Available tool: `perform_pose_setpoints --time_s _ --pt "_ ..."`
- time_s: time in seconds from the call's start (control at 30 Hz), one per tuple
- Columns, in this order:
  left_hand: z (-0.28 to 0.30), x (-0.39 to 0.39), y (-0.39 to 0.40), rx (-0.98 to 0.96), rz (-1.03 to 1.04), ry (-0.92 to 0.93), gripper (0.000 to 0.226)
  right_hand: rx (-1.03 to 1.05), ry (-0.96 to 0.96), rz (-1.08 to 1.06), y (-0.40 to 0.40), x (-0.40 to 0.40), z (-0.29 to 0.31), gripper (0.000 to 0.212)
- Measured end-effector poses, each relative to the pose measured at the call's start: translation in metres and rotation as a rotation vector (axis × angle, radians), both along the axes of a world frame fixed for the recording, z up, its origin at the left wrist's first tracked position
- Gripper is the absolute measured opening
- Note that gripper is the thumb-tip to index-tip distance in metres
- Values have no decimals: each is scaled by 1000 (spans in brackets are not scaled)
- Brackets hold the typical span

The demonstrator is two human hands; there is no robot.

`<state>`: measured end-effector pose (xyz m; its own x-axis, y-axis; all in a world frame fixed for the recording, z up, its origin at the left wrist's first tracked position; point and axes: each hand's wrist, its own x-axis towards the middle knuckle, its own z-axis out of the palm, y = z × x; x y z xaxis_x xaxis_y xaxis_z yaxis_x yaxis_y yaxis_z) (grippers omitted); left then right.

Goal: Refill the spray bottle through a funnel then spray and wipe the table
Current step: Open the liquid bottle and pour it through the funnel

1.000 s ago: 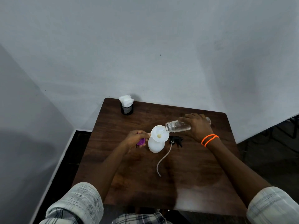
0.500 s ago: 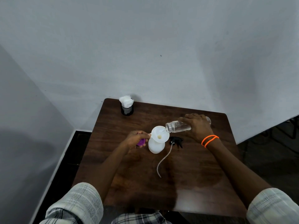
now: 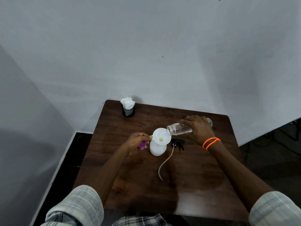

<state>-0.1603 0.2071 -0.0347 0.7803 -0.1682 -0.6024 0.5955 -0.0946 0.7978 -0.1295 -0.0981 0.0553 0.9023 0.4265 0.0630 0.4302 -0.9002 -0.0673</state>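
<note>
A white spray bottle (image 3: 157, 148) stands in the middle of the dark wooden table (image 3: 195, 176) with a white funnel (image 3: 161, 137) in its neck. My left hand (image 3: 136, 141) pinches the funnel's side tab and also holds a purple cap (image 3: 142, 144). My right hand (image 3: 199, 129) grips a clear plastic bottle (image 3: 178, 129), tipped almost level, its mouth over the funnel's rim with water running in. The black spray head (image 3: 178, 143) lies on the table right of the white bottle, its thin tube (image 3: 164, 163) curving toward me.
A black mesh cup with white tissues (image 3: 128, 107) stands at the table's far left corner. Grey walls close off the back and left. Dark floor shows left and right of the table.
The clear bottle has stayed tipped over the funnel, and both hands have hardly moved.
</note>
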Motion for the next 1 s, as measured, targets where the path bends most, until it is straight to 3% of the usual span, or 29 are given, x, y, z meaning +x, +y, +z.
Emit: perform_pose_setpoints --time_s 1.0 --pt "-3 2 0 2 8 13 33 -11 -20 9 -4 4 3 48"
